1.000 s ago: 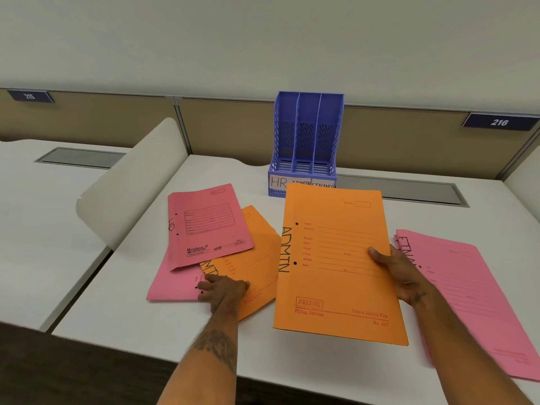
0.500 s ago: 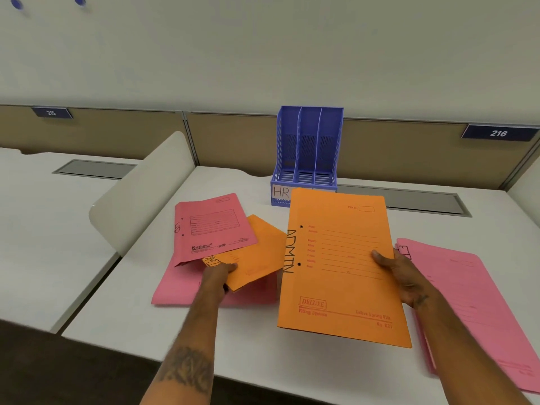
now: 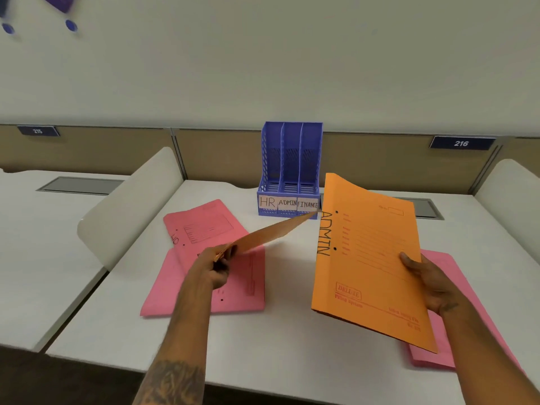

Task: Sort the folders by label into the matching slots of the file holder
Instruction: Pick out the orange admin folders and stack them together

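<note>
Because both orange folders belong together, my right hand (image 3: pixel 429 283) grips the ADMIN folder (image 3: pixel 369 258) above the counter's (image 3: pixel 277 340) near edge while my left hand (image 3: pixel 211 268) pinches a second orange folder (image 3: pixel 268 233) flat toward it, the file holder (image 3: pixel 290 171) waiting at the far edge.

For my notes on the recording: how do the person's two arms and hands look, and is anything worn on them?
Both forearms are bare: no sleeves, gloves, watch or rings visible. The left forearm carries a dark tattoo near the frame's bottom edge. The left hand and right hand are bare too.
</note>
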The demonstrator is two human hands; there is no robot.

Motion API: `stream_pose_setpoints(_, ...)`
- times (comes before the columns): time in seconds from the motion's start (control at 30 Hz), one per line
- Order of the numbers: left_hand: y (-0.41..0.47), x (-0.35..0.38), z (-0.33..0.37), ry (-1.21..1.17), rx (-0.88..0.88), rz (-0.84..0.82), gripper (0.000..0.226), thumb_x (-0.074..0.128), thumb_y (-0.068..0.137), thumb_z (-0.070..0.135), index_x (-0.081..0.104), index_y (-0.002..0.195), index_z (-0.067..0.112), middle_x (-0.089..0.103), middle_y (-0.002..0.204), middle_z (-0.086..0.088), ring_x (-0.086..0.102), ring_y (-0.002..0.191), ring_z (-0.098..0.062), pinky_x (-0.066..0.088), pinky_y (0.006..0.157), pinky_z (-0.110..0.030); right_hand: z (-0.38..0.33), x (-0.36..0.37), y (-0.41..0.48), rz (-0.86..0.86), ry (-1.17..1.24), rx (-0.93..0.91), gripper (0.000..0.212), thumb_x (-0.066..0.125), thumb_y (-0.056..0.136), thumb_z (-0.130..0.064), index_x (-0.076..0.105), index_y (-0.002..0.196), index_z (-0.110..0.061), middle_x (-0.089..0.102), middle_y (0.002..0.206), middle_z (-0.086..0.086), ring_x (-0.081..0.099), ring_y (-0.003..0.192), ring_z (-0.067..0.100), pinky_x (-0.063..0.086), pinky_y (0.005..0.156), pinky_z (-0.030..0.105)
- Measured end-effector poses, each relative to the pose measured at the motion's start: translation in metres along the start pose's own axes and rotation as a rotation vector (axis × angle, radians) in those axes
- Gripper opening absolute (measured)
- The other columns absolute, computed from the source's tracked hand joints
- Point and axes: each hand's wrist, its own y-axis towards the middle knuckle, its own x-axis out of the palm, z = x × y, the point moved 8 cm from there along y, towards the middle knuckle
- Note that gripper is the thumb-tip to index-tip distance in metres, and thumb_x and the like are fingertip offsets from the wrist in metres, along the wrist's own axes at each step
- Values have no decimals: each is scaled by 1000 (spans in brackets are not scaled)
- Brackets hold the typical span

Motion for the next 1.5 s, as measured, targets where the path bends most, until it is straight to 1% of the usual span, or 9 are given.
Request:
stream_pose_setpoints(0.2, -14, 30, 2, -111, 6, -122, 7, 67, 84, 2, 66, 86, 9, 74, 79, -17, 67, 51, -11, 41, 33, -12, -7, -34, -23, 72, 42, -36, 46, 59, 92, -32, 52, 136, -23, 65, 128, 16, 64, 110, 43, 53, 83, 63)
stream_pose_setpoints(0.3, -15, 43, 12, -43, 51, -201, 2, 68, 85, 6, 66, 85, 6, 73, 81, -15, 62, 46, -7, 41, 34, -12, -9, -34, -29, 85, 36, -45, 45, 60, 92, -31, 52, 135, -22, 65, 128, 17, 64, 111, 44, 52, 86, 63)
stream_pose_setpoints(0.47, -22, 70, 26, 189, 144, -324, 28, 75, 76, 25, 67, 95, 8, 70, 74, -6, 61, 46, -8, 47, 38, -15, -17, -5, -25, 70, -1, -75, 47, 61, 93, -28, 50, 137, -17, 63, 129, 20, 63, 112, 44, 48, 92, 66)
stream_pose_setpoints(0.57, -29, 89, 24, 250, 130, -489, 33, 66, 86, 29, 63, 115, 12, 77, 94, -11, 75, 70, -21, 60, 51, -29, -22, 22, -20, 54, -35, -83, 51, 63, 91, -27, 48, 138, -15, 62, 129, 19, 61, 114, 44, 47, 95, 66)
stream_pose_setpoints(0.7, -32, 103, 19, 447, 156, -643, 40, 56, 96, 30, 51, 135, 21, 67, 124, -16, 73, 93, -34, 62, 64, -44, -25, 52, -13, 21, -34, -91, 51, 63, 92, -27, 48, 139, -15, 62, 130, 18, 60, 116, 43, 44, 98, 65)
stream_pose_setpoints(0.9, -28, 103, 13, 567, 275, -631, 40, 63, 90, 28, 53, 130, 30, 66, 125, -14, 68, 103, -40, 60, 69, -50, -20, 83, -3, -63, -2, -88, 47, 59, 95, -33, 49, 138, -18, 66, 126, 16, 65, 111, 40, 55, 85, 56)
stream_pose_setpoints(1.2, -9, 91, 4, 605, 247, -633, 46, 61, 92, 24, 50, 136, 29, 67, 125, -13, 66, 108, -41, 58, 74, -52, -12, 98, 14, -28, 38, -57, 42, 52, 99, -41, 55, 135, -20, 67, 124, 16, 65, 111, 41, 48, 94, 65)
stream_pose_setpoints(1.33, 3, 91, 2, 596, 206, -616, 50, 67, 87, 21, 50, 134, 25, 69, 120, -14, 68, 104, -40, 58, 72, -50, -8, 105, 16, -13, 33, -68, 43, 45, 100, -45, 57, 134, -21, 67, 123, 17, 65, 111, 41, 49, 93, 64)
stream_pose_setpoints(1.5, 24, 86, -7, 611, 149, -557, 51, 61, 86, 7, 45, 132, 22, 64, 125, -21, 66, 104, -47, 54, 83, -63, -1, 110, 17, 17, 25, -71, 51, 38, 100, -54, 60, 132, -21, 67, 124, 17, 66, 111, 39, 48, 96, 64)
